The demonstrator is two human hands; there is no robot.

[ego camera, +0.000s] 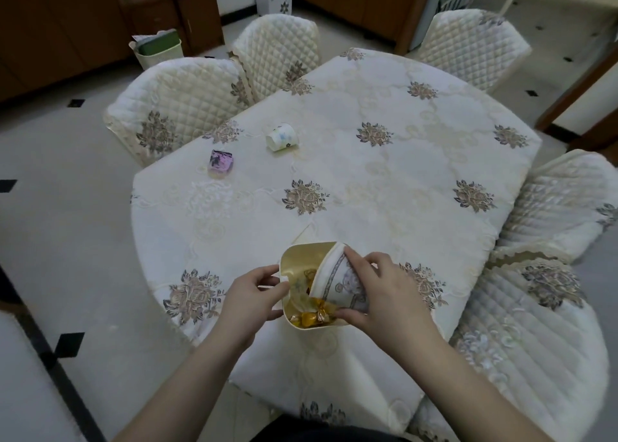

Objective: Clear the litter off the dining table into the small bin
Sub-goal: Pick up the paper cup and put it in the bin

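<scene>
At the near edge of a dining table (384,180) under a floral cloth, a person's left hand (254,296) pinches the rim of a small cream bin (301,257), while the right hand (384,294) grips a paper cup (341,284) tipped into it above gold sweet wrappers (311,318). Farther back on the table's left side lie another paper cup on its side (281,137) and a purple packet (220,163), apart from each other.
</scene>
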